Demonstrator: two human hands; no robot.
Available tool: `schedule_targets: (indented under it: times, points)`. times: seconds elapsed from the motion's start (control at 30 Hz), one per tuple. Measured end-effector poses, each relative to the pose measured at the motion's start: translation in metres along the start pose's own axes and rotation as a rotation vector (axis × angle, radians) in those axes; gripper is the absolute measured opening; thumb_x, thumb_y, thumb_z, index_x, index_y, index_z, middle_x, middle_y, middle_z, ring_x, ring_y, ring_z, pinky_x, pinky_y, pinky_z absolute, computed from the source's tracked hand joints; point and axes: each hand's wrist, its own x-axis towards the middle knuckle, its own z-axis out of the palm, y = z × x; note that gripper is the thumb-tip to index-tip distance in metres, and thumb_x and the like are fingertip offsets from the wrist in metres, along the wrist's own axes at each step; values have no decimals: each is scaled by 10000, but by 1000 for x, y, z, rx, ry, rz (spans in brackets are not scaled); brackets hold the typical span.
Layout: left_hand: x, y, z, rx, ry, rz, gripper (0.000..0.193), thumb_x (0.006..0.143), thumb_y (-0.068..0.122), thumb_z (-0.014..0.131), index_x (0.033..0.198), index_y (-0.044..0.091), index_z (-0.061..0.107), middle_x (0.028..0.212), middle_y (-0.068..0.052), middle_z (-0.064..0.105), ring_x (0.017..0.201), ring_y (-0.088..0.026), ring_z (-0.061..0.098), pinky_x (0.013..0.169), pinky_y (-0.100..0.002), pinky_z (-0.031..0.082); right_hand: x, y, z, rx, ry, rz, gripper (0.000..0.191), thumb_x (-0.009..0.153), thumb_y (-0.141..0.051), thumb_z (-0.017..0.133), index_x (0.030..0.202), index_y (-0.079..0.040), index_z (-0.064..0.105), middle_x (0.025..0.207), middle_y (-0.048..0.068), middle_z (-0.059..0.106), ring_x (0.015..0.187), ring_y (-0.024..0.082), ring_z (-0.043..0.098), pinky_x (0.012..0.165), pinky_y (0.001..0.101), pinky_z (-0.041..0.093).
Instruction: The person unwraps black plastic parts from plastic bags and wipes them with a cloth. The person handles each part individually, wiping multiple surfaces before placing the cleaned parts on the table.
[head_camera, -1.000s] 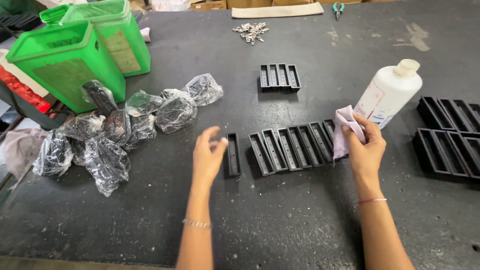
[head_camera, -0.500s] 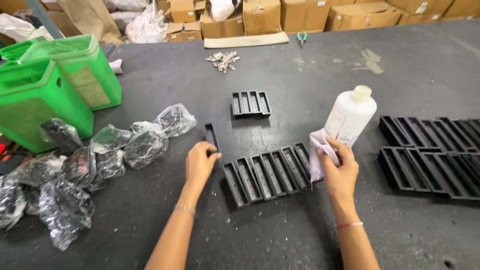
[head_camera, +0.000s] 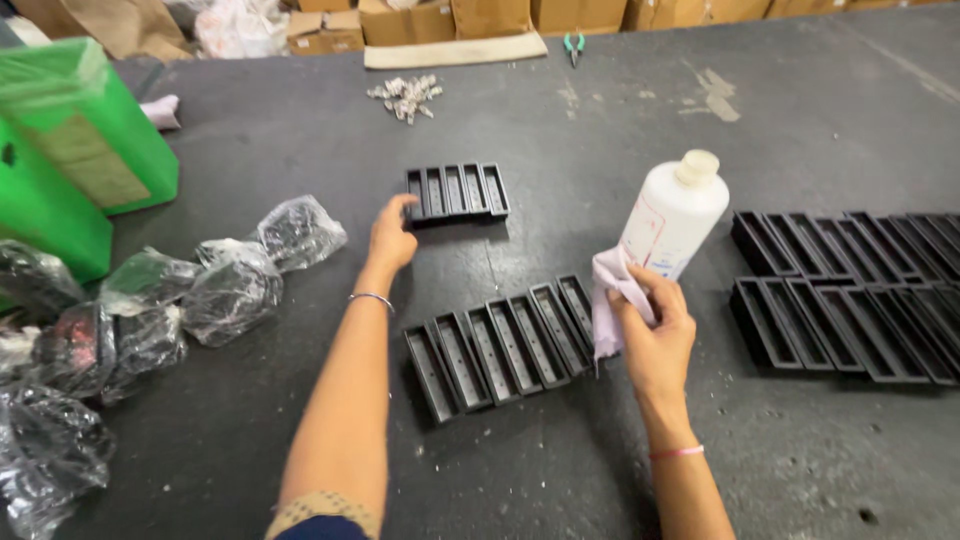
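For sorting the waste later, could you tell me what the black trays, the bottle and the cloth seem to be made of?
Trays: probably moulded plastic, matte black with thin, even walls; metal cannot be excluded. Bottle: white, opaque, smooth plastic with a cream cap. Cloth in the right hand: soft pale pink fabric, crumpled in folds.

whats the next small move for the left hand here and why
Probably let go and draw back toward the near row of black trays. The left hand rests at the left end of the far group of black trays, its fingers on the end piece, which sits flush with the others. The right hand holds a pink cloth by the white bottle.
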Motion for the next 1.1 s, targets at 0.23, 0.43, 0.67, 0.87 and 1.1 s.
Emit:
schedule_targets:
  times: [0.23,0.43,0.67,0.87,1.1]
  points:
    - [-89,2,-47,7,-64,-67,603,832,183,781,1364,72,520,1295,-197,589,978,-301,708,870,-403,560,-5,4,-7,228,-8,107,319,969,-63,746,1273,0,671,1133,51,710,1015,99,640,907,253,526]
    - [-195,30,-79,165,-267,-435,422,822,430,825,890,26,729,874,-162,756,836,-282,729,781,-396,559,-14,0,-8,272,-50,143,332,983,-54,736,1306,-12,673,1101,50,708,969,83,641,862,236,525]
    - [-204,14,-64,-158,-159,-506,262,841,269,773,825,23,685,759,-88,717,672,-194,663,612,-340,536,-20,-8,-3,204,-74,90,347,970,-56,741,1307,1,680,1129,62,710,1002,93,638,887,245,517]
    - [-193,3,-79,-1019,-61,-586,239,977,256,679,860,104,538,770,27,549,679,-60,591,538,-278,506,-24,-28,22,369,-166,225,364,954,-69,721,1306,4,666,1176,52,713,1044,94,652,929,243,520]
    - [-195,42,-79,-1410,-96,-730,322,963,444,565,1078,151,631,785,6,616,626,-98,606,528,-266,530,-59,-67,57,335,-292,333,345,918,-72,701,1260,-23,688,1124,28,732,974,90,653,851,255,531]
